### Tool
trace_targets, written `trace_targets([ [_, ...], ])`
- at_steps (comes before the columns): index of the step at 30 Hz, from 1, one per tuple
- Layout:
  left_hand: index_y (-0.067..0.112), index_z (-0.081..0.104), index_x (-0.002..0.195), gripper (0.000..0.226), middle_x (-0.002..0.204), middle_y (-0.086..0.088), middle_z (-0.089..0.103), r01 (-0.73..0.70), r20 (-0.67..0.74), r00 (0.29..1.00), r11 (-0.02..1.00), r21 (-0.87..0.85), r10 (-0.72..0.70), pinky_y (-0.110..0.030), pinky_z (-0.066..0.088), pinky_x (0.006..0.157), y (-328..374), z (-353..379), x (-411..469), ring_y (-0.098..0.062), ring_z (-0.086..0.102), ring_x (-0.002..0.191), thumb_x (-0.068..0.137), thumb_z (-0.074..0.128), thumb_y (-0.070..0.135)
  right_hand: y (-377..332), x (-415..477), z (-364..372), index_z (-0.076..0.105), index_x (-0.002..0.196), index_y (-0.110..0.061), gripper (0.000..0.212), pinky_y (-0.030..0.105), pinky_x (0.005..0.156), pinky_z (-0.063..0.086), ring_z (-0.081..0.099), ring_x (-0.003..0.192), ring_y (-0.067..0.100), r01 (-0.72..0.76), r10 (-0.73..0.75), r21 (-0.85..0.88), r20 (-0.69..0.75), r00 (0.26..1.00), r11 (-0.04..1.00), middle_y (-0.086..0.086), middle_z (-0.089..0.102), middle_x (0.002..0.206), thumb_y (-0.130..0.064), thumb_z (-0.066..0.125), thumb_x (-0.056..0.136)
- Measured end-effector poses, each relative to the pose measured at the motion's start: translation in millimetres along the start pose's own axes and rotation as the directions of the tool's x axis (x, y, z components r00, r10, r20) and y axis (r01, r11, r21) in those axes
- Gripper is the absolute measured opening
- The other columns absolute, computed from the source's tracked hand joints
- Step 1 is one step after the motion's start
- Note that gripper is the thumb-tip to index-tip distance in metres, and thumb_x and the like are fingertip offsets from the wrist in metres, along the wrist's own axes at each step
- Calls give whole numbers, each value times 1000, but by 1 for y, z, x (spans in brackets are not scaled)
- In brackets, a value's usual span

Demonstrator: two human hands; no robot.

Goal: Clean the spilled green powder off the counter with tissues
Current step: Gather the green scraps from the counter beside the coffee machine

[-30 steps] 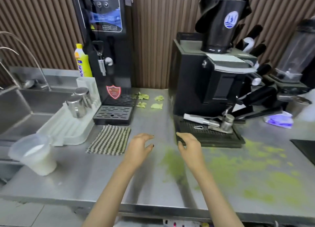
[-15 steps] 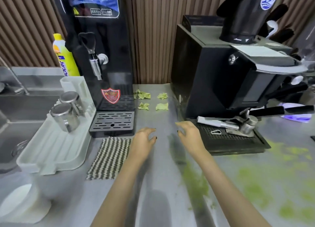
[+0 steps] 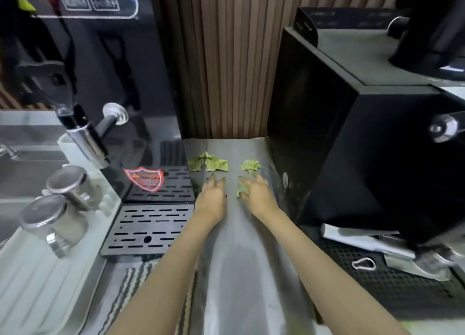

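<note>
Between the water dispenser (image 3: pixel 113 82) and the espresso machine (image 3: pixel 352 145), the fingers (image 3: pixel 247 183) of the right hand (image 3: pixel 258 196) lie spread and lightly bent on a green-stained tissue (image 3: pixel 240 192), touching it with no clear pinch. The fingers (image 3: pixel 214 182) of the left hand (image 3: pixel 212 197) are spread too, low over the counter (image 3: pixel 241 246); what lies under that palm cannot be told. Just beyond the fingertips sit two more crumpled green tissues, a wide tissue (image 3: pixel 210 163) and a small wad (image 3: pixel 250 165). Half a second ago both hands hovered well short of these. Now they have reached them, and the green powder smears seen then are out of view. A red shield sticker (image 3: pixel 144 181) and two button labels (image 3: pixel 90 2) on the dispenser are too blurred to read.
</note>
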State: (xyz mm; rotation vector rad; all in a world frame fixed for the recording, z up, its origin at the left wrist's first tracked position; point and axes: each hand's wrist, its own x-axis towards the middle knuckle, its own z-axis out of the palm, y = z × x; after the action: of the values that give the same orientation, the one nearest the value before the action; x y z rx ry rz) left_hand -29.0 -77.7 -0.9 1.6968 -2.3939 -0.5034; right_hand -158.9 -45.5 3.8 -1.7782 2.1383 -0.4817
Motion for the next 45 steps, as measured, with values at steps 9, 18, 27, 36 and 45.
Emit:
trace_targets([
  [9, 16, 39, 135, 44, 139, -16, 30, 65, 131, 988, 984, 164, -87, -42, 36, 98, -3, 15, 27, -34, 27, 128, 92, 31, 7, 5, 10, 19, 46, 132, -15, 36, 38, 105, 32, 31, 128, 33, 99, -73, -177, 152, 986, 979, 16, 37, 138, -18, 36, 97],
  [18, 6, 62, 87, 31, 79, 0, 47, 53, -31, 998, 980, -194, -60, -28, 37, 62, 2, 11, -37, -29, 56, 83, 70, 39, 17, 14, -59, 12, 59, 120, -10, 36, 27, 92, 42, 50, 113, 26, 2, 6, 164, -46, 999, 987, 11, 54, 118, 0, 41, 90],
  [27, -4, 69, 86, 22, 88, -10, 56, -206, -315, 944, 919, -337, 97, -19, 35, 72, 35, -6, -159, -22, 53, 83, 79, 50, -14, 24, -222, -25, 69, 103, -1, 31, 9, 89, 35, 64, 97, 25, 39, 94, 332, -374, 923, 942, 18, 67, 104, 13, 53, 80],
  [36, -4, 72, 84, 22, 88, -15, 63, -382, -250, 923, 790, -479, 294, -11, 36, 69, 145, 22, -264, -26, 60, 77, 76, 55, -15, 80, -392, -74, 63, 116, -12, 37, 3, 59, 37, 54, 73, 17, -202, 510, 572, -450, 733, 795, 14, 66, 92, 6, 53, 85],
  [45, -6, 71, 82, 19, 80, -10, 59, -529, -110, 820, 670, -521, 561, -20, 38, 66, 281, 84, -349, -24, 58, 73, 74, 57, -16, 177, -540, -121, 60, 121, -14, 41, 16, 71, 39, 53, 78, 12, -400, 713, 595, -512, 479, 697, 8, 66, 96, 2, 56, 83],
])
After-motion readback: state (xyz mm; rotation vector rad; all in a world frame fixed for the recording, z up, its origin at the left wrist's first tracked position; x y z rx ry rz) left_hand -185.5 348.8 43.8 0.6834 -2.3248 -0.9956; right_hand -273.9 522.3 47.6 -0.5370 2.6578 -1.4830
